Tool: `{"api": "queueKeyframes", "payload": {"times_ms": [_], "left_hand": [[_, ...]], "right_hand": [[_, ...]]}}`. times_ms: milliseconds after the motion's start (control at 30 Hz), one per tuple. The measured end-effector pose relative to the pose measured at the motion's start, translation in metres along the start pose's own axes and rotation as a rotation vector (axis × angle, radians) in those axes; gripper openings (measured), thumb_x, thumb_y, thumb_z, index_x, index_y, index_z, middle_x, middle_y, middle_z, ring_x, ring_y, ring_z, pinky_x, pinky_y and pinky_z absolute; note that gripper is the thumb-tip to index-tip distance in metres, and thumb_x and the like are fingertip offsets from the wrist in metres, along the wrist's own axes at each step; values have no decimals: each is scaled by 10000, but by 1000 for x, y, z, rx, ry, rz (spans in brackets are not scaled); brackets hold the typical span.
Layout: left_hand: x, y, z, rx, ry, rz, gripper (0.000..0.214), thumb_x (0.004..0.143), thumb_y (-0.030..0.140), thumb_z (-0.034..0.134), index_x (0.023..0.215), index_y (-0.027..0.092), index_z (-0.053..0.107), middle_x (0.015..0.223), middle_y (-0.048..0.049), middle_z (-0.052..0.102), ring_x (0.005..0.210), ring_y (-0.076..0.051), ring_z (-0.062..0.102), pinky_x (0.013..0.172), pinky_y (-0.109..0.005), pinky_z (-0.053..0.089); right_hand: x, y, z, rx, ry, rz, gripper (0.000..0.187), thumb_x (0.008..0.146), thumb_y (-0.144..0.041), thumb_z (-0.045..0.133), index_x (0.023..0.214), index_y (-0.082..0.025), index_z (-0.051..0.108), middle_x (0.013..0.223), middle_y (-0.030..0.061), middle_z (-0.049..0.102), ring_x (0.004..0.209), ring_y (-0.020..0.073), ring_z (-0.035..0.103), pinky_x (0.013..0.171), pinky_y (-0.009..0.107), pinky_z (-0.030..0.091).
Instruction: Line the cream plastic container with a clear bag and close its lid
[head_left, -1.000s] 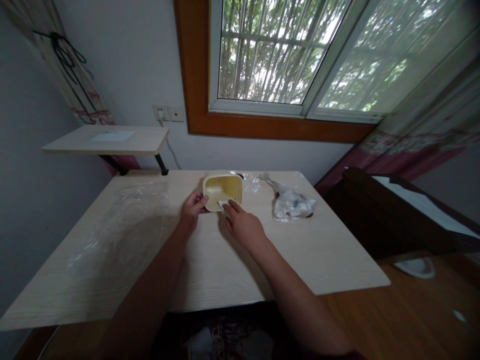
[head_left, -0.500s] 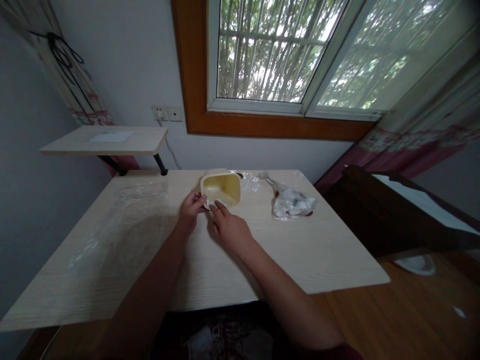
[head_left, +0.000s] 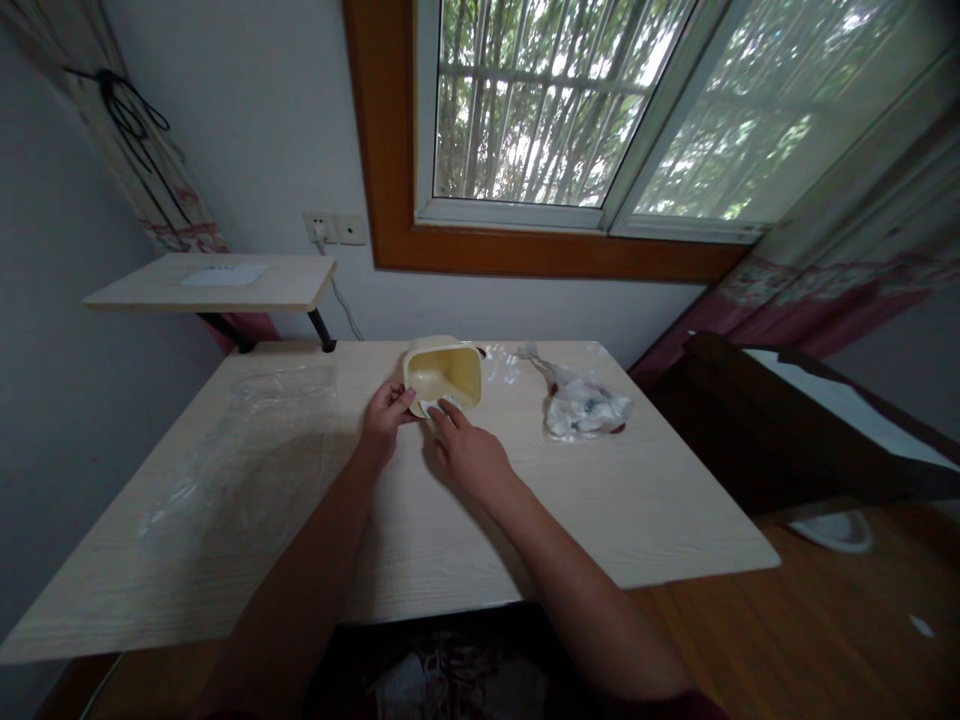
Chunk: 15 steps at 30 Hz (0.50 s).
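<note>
In the head view, your left hand (head_left: 384, 418) is clamped on the near left corner of the yellow container (head_left: 454, 372), which you hold tilted, its open side towards you, above the middle of the table (head_left: 600, 530). Your right hand (head_left: 474, 455) is just beside the left, fingers on a white wipe (head_left: 429, 407) against the container's near rim; you cannot tell whether they grip it. A clear plastic sheet (head_left: 259, 450) lies left, a bundled plastic bag (head_left: 586, 408) right.

Dim daylight came through the window (head_left: 540, 120). Soft shadows darkened the worktop (head_left: 637, 510); outer edges looked stretched.
</note>
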<state>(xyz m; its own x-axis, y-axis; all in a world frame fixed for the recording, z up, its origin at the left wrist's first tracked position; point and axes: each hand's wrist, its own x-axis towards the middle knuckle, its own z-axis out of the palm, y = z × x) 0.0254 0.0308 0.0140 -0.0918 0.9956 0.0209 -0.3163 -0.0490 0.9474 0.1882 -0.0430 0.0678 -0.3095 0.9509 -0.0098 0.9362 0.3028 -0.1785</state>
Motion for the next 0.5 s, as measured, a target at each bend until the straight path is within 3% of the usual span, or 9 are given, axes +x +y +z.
{"api": "queueKeyframes", "payload": {"times_ms": [133,367,500], "left_hand": [[1,0,-1,-14,12,3,516,634,543,851,858,173,570,771,10,637,667,-131,635,627,-287,604],[3,-2,-3,-31,7,16,533,654,553,847,885,168,558,810,-2,653,701,-153,665,663,-337,629],[3,-1,-1,-25,13,16,544,643,561,849,883,175,549,805,-3,654,702,-158,669,664,-333,624]], "right_hand": [[-1,-1,-2,5,15,-33,617,987,-335,433,1590,-287,311,1688,104,274,1151,276,688,892,417,601],[1,14,-5,-67,53,79,585,997,-333,442,1571,-274,343,1680,110,288,1085,269,712,859,417,610],[-1,10,-5,-30,43,59,599,987,-340,459,1572,-275,342,1680,109,289,1090,268,711,866,416,610]]}}
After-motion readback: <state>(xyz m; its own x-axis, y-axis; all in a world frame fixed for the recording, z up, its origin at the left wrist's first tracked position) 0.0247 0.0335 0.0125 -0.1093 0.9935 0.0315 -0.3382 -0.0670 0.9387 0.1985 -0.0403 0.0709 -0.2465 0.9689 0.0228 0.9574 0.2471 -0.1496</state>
